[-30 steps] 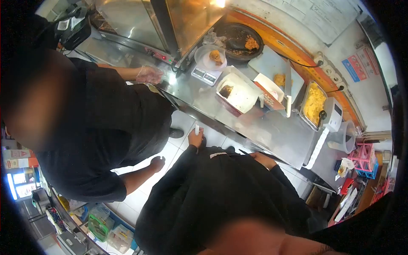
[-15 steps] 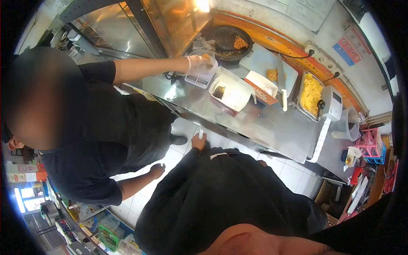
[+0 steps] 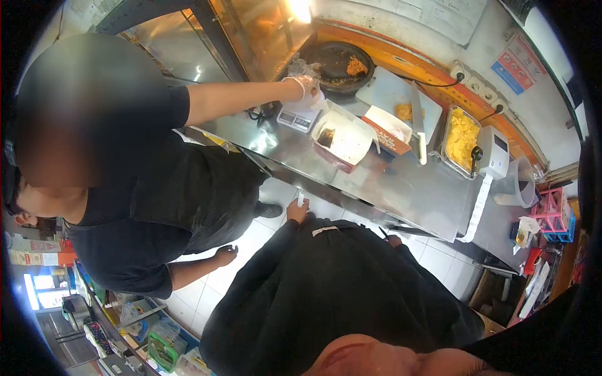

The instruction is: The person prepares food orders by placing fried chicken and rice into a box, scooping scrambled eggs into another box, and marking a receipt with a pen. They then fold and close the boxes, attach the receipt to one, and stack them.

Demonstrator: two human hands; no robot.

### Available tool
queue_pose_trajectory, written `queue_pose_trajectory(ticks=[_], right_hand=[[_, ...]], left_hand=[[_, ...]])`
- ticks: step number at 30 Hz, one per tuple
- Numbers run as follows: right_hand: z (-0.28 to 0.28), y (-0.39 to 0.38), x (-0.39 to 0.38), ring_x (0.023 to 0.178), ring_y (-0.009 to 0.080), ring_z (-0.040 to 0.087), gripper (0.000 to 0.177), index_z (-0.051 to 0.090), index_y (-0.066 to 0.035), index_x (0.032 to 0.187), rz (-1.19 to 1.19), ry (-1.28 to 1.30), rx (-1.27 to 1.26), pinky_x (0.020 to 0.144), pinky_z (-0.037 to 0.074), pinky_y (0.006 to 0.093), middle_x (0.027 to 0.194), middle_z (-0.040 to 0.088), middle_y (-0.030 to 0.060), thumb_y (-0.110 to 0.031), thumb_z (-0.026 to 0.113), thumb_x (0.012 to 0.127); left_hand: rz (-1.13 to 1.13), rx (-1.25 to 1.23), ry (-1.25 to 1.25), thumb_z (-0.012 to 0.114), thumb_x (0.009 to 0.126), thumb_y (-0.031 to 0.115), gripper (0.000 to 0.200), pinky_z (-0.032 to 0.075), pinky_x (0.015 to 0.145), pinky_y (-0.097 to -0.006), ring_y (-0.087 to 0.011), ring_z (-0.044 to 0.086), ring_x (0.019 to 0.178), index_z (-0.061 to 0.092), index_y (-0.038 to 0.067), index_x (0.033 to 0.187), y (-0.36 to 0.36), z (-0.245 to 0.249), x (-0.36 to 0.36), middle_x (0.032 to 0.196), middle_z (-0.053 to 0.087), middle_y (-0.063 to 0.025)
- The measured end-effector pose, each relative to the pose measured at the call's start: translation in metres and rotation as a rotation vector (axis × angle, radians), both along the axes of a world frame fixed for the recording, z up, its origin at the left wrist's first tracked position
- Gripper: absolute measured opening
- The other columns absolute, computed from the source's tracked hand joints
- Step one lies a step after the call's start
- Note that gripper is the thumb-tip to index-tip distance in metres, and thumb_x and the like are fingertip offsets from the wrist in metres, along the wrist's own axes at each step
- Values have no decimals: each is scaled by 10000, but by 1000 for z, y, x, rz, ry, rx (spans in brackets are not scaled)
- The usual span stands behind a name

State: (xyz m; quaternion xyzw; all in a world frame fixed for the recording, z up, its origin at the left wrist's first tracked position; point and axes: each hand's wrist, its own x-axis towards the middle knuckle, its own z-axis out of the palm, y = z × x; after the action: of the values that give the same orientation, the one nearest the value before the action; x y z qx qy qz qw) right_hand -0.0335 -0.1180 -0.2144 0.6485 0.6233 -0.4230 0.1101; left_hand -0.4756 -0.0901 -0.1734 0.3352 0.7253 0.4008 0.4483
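Note:
My left hand [image 3: 297, 211] is low in front of my dark clothing, closed on a small white object [image 3: 300, 198] that points up. At my other side, below the counter's edge, my right hand [image 3: 394, 240] is closed round a thin dark object [image 3: 384, 232]. Above my hands on the steel counter [image 3: 389, 182] are an open white box [image 3: 345, 139] with a dark piece inside and a smaller orange and white box [image 3: 387, 130]. A knife [image 3: 418, 119] lies on a white cutting board [image 3: 382, 91].
A co-worker [image 3: 150, 188] stands at the left, one gloved hand [image 3: 306, 89] over a scale [image 3: 296, 119]. Along the wall are a dark round pan [image 3: 335, 62], a tray of yellow food [image 3: 461, 139], a label printer [image 3: 495, 152] and a clear jug [image 3: 517, 182].
The co-worker has shifted, and the gloved hand is now lower and slightly right, over the scale. My right hand has come further into view, showing the thin dark object.

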Motion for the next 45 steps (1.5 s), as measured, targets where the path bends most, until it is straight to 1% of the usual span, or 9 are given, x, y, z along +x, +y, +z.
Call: queue_pose_trajectory(ticks=[9,11,14,19,22,27,30,36,45], right_hand=[[-68,-7,12,861,310,651,272,722,-128,872,132,76,60,776,502,424,873,689,134,-340,566,800],[-36,-6,-2,795,316,650,311,718,-123,818,182,-99,12,729,504,435,839,685,141,-379,543,794],[-42,-2,8,783,278,665,322,720,-118,793,263,-31,37,715,518,418,814,693,118,-402,569,784],[-54,4,10,839,262,667,318,729,-130,779,49,36,-285,756,519,406,858,703,96,-417,594,773],[-104,10,25,867,234,666,325,737,-135,823,248,45,-3,776,513,392,874,707,77,-425,595,792],[-140,28,38,865,263,657,276,722,-260,942,237,112,-229,744,504,418,910,702,48,-458,549,855],[-165,30,55,866,301,652,278,706,-282,987,884,33,376,741,505,440,900,696,66,-471,567,837],[-136,28,40,777,296,655,283,706,-271,954,379,5,-129,688,501,460,801,690,74,-463,539,830],[-114,14,47,795,307,646,305,672,-246,1000,386,-14,-106,703,496,451,819,682,92,-458,556,814]], left_hand=[[-5,-39,-2,619,829,355,335,515,627,-376,-249,665,662,661,33,912,-6,8,3,737,669,-141],[-91,-43,328,595,843,380,357,516,654,-384,-248,669,684,643,26,861,-6,-50,-6,728,672,-130],[-82,-119,163,576,840,378,338,497,718,-415,-284,665,739,632,47,870,-13,9,1,726,668,-122],[-330,-237,543,595,803,335,315,503,764,-455,-352,647,853,645,92,998,-23,3,-3,875,674,-155],[-640,-306,734,594,784,282,283,507,773,-463,-330,644,915,654,118,1007,-27,4,-17,950,670,-146],[-795,-569,745,669,739,252,289,519,781,-456,-315,645,954,675,124,998,-21,1,-14,989,676,-125],[-940,-553,734,665,756,247,285,524,780,-459,-317,646,964,686,102,1001,-16,-8,-7,1017,676,-127],[-1087,-470,856,632,776,215,266,525,813,-397,-266,649,993,694,83,999,6,14,64,1047,676,-114],[-1156,-327,859,604,770,366,463,513,777,-452,-316,647,954,565,106,1152,11,31,104,1020,665,-147]])
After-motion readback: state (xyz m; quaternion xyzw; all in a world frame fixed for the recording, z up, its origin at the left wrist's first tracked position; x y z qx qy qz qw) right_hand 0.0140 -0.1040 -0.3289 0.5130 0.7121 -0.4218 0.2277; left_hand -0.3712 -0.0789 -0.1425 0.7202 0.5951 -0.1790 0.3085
